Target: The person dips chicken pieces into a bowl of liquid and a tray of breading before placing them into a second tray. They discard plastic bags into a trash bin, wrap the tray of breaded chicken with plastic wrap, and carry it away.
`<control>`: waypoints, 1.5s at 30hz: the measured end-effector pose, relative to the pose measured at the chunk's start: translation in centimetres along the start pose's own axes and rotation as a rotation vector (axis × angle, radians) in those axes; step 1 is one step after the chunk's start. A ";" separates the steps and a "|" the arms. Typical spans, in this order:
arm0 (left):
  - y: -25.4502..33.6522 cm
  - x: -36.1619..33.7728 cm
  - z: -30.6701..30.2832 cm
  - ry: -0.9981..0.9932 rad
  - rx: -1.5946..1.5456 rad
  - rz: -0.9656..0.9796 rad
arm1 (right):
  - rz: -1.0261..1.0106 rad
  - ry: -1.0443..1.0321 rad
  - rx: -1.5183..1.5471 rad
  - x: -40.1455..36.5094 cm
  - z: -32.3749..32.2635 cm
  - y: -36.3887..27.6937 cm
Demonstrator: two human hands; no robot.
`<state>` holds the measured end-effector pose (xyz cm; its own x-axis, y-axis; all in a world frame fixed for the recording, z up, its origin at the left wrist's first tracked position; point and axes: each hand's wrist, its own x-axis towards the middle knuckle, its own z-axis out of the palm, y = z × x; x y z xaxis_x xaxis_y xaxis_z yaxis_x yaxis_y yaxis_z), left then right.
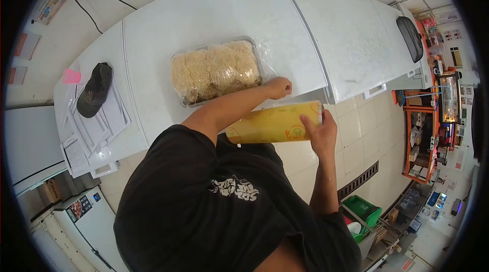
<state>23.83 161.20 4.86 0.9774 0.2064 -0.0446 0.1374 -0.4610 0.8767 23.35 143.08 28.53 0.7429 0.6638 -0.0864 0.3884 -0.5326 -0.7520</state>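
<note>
A tray of crumb-coated food (216, 71) lies on the white freezer top, wrapped in shiny clear plastic film. Loose film (266, 55) spreads from the tray's right end down toward my left hand (279, 88). That hand is closed in a fist at the film, just beyond the tray's lower right corner; its fingertips are hidden. My right hand (322, 130) grips the right end of a thick yellow cling film roll (272, 124), thumb on its near side. The roll is held level in front of my body, below the left forearm, which covers part of it.
White chest freezers (351, 43) run side by side, with a gap between lids. A dark cap (95, 90), papers (104, 124) and a pink cup (72, 76) lie at the left. A black case (410, 38) sits far right. Green bins (361, 211) stand on the floor.
</note>
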 end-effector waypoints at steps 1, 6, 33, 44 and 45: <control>0.0 -0.2 0.2 0.006 0.043 0.025 | 0.006 0.000 -0.002 -1.0 -0.1 -0.2; -0.1 0.0 0.2 0.018 -0.033 0.027 | -0.261 -0.017 -0.306 -3.9 -2.3 -4.2; -0.9 -1.9 1.6 0.180 0.102 0.274 | -0.773 0.347 -0.715 25.0 -11.3 -13.5; -0.5 -2.4 2.2 0.176 0.147 0.222 | -0.857 0.356 -0.740 33.6 4.2 -9.4; 0.0 -2.6 1.8 0.187 0.127 0.222 | -0.886 0.394 -0.722 31.0 4.6 -10.2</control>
<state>21.55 159.06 4.11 0.9408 0.2385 0.2408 -0.0459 -0.6144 0.7877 39.91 171.52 30.54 0.1314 0.8081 0.5742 0.9685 -0.2283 0.0997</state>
